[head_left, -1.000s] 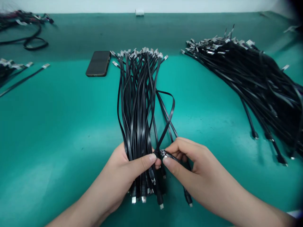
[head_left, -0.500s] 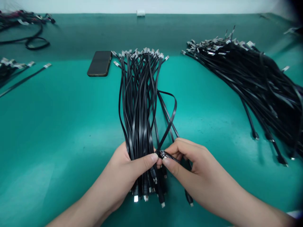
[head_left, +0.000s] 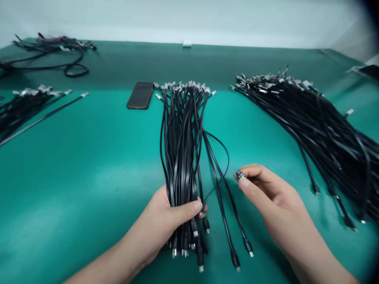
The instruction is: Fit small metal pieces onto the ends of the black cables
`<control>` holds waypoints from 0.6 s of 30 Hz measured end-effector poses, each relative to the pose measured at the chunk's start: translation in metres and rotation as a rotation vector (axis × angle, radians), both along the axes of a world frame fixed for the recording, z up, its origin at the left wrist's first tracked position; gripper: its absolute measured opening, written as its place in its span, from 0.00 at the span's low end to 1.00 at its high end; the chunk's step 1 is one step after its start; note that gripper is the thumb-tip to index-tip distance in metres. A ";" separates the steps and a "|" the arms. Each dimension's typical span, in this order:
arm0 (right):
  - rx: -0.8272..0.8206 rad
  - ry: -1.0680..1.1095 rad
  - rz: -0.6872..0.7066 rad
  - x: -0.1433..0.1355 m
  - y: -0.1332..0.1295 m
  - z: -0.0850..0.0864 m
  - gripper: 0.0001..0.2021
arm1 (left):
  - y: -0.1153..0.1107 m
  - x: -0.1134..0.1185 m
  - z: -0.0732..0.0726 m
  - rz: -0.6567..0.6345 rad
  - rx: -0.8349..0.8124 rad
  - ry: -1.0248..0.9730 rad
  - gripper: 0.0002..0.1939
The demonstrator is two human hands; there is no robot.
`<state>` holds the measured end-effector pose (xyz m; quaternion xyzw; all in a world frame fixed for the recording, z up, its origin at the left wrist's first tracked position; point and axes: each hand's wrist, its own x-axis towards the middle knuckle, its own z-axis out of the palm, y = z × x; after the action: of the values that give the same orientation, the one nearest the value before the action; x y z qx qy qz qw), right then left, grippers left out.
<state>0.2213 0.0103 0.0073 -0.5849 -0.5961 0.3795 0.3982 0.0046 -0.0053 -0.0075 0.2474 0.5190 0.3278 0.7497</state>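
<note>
My left hand (head_left: pixel 180 211) is wrapped around the lower part of a bundle of flat black USB cables (head_left: pixel 182 154), thumb across the front. Silver plugs fan out at the bundle's far end, and black-sleeved connectors hang below my fingers. One thin cable loops out to the right and back to my left fingertips. Two cables (head_left: pixel 220 189) lie apart from the grip, slanting toward me. My right hand (head_left: pixel 263 193), right of the bundle, pinches a small shiny silver-and-dark piece (head_left: pixel 240 174) between thumb and forefinger; its kind is unclear.
A phone (head_left: pixel 140 95) lies left of the bundle's far end. A large pile of black cables (head_left: pixel 319 122) covers the right side of the green table (head_left: pixel 103 165). More cables (head_left: pixel 26 108) lie at left, with a tangle of wires (head_left: pixel 56 45) behind them.
My right hand has moved away from the bundle to the right, with the small shiny piece in its fingers. My left hand keeps its hold. The view has tilted up.
</note>
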 end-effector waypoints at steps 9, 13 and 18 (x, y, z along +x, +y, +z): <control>-0.262 0.177 0.333 -0.009 -0.006 -0.002 0.09 | 0.001 -0.002 -0.005 0.027 0.019 -0.071 0.11; -0.536 0.134 0.374 -0.011 -0.002 -0.007 0.14 | 0.001 -0.002 -0.006 0.008 0.068 -0.086 0.08; -0.499 0.045 0.347 -0.006 0.002 -0.003 0.15 | 0.000 -0.001 -0.002 0.029 0.082 -0.078 0.10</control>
<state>0.2151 0.0118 0.0040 -0.5454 -0.5665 0.5895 0.1846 0.0039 -0.0055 -0.0099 0.2572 0.4789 0.3687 0.7540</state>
